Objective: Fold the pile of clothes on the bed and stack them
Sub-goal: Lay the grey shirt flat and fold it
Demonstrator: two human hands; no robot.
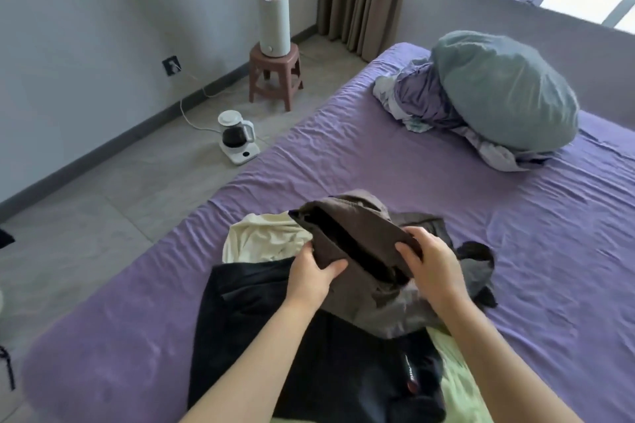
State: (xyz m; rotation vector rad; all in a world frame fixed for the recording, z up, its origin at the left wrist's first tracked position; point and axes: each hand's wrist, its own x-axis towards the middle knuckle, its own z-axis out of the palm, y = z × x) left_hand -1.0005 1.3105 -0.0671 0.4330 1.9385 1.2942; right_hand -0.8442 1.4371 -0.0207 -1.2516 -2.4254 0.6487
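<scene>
Working left to right: the kettle [235,134] on the floor beside the bed [395,161] holds something dark, what exactly you cannot tell. On the bed's near end lies the pile: a cream top [264,237], a black garment [261,312] in front of it, and lime cloth [457,378] under that. Your left hand [311,273] pinches the near left edge of the brown garment [347,244], thumb on top; your right hand [433,264] curls round its right edge, so it is lifted just above the pile. It looks soft, light and limp, likely to sag wherever unsupported. Take hold along a seam or hem, hands well apart, to keep it taut. A dark grey piece [477,268] lies just right of it.
</scene>
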